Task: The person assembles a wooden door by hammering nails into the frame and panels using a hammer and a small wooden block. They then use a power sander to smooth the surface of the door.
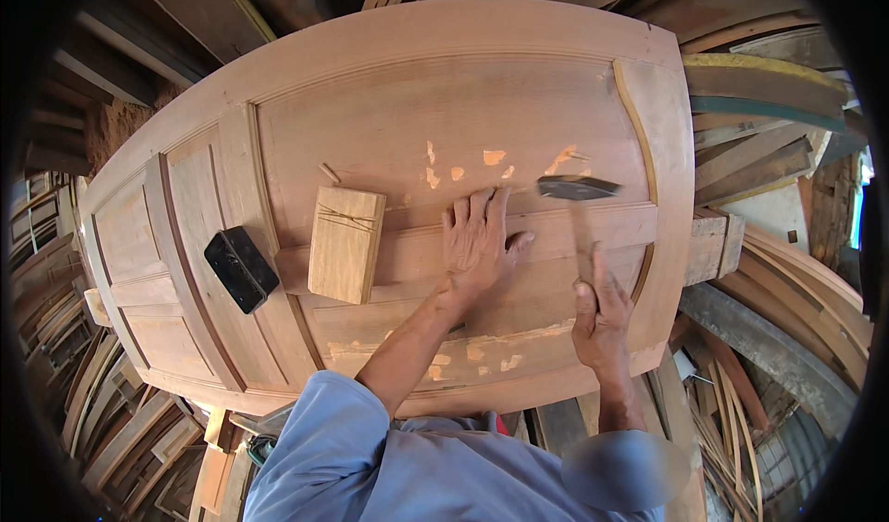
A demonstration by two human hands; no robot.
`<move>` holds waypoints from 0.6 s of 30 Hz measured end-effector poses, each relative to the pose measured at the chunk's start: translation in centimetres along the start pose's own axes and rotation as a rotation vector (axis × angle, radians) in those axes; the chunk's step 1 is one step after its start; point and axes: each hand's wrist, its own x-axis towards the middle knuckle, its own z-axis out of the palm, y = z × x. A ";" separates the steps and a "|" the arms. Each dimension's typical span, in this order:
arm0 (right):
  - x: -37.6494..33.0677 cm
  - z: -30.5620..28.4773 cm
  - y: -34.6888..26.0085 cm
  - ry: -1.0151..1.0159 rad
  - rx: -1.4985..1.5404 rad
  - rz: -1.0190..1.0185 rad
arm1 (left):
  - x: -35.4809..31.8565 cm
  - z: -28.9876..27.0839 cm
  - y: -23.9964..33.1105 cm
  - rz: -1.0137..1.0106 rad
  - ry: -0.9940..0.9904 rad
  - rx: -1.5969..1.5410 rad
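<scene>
A large wooden panelled door point(444, 29) lies flat before me, with orange filler patches point(494, 157) on its panels. My left hand point(482, 235) rests palm down on it, fingers stretched and thumb apart, holding nothing that shows. In my right hand point(602, 316) is a hammer point(578, 188), gripped by its wooden handle. Its dark head, slightly blurred, is over the door just right of my left fingertips. Left of that hand lies a rectangular wood block point(343, 254) with several thin, dark nail-like pieces on top. A short wooden peg point(330, 172) is by its far edge.
A black open plastic box point(241, 269) sits on the door's left part. Raised mouldings point(635, 119) cross the door's surface. A thick timber point(713, 247) sticks out under its right edge. Stacked boards and planks point(769, 87) surround the door on several sides.
</scene>
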 end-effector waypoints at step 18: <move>-0.5 1.0 0.3 -0.013 0.008 0.024 | -0.2 0.4 -0.2 0.038 0.037 -0.008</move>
